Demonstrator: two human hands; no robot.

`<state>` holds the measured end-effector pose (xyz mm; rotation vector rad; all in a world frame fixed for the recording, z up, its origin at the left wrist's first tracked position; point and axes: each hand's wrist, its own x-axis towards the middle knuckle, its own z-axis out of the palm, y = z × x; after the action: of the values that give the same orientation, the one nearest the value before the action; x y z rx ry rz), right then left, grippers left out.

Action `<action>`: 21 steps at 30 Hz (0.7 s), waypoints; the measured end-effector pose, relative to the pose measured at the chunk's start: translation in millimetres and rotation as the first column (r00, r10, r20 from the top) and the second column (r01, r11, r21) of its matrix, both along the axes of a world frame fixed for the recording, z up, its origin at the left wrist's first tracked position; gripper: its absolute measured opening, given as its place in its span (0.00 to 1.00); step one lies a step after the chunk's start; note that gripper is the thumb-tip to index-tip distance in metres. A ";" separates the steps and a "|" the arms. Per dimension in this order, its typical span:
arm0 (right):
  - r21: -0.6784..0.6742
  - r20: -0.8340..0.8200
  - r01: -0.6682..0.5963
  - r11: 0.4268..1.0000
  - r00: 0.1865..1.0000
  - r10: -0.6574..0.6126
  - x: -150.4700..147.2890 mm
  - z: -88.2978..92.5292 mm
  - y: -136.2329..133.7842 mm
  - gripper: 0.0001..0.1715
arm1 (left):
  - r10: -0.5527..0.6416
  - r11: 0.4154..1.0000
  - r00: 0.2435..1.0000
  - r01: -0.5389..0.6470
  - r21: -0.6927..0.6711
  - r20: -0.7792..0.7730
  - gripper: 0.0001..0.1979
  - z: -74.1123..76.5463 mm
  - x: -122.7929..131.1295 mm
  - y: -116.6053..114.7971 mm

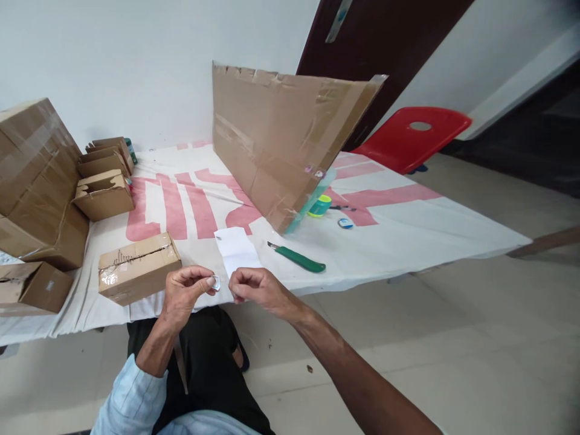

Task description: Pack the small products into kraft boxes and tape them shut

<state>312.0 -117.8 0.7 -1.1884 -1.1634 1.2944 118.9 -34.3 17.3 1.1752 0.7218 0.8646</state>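
My left hand is closed in a pinch on a small white-rimmed object held between thumb and fingers. My right hand is curled shut just to its right, fingertips close to the same small object; what it holds, if anything, is hidden. Both hands hover over the near edge of a white cloth with pink lettering. A white paper slip lies on the cloth just beyond my hands. A green-handled utility knife lies to the right of the slip.
A small taped carton sits left of my hands. Larger cartons and open small boxes stand at the left. A big cardboard sheet leans upright at the back, with green tape rolls by it. A red stool stands behind.
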 end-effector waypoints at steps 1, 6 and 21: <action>-0.020 0.050 -0.003 1.000 0.999 0.004 2.5 -2.8 -4.2 0.11 | -0.007 1.000 1.000 0.007 -0.016 -0.001 0.20 0.0 1.3 -0.3; -0.071 0.189 0.012 0.997 0.982 0.002 10.5 -15.3 -20.1 0.17 | -0.075 0.995 0.997 0.075 -0.062 0.011 0.22 -4.9 10.4 -4.7; 0.121 0.276 0.300 0.946 0.905 -0.322 50.1 -57.8 80.6 0.17 | 0.023 0.996 0.957 0.002 0.088 -0.288 0.17 -56.7 28.9 2.9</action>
<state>362.2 -37.3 -57.1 -1.4771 -1.1609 0.8441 147.9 -31.4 -39.3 1.3952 0.9354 0.7464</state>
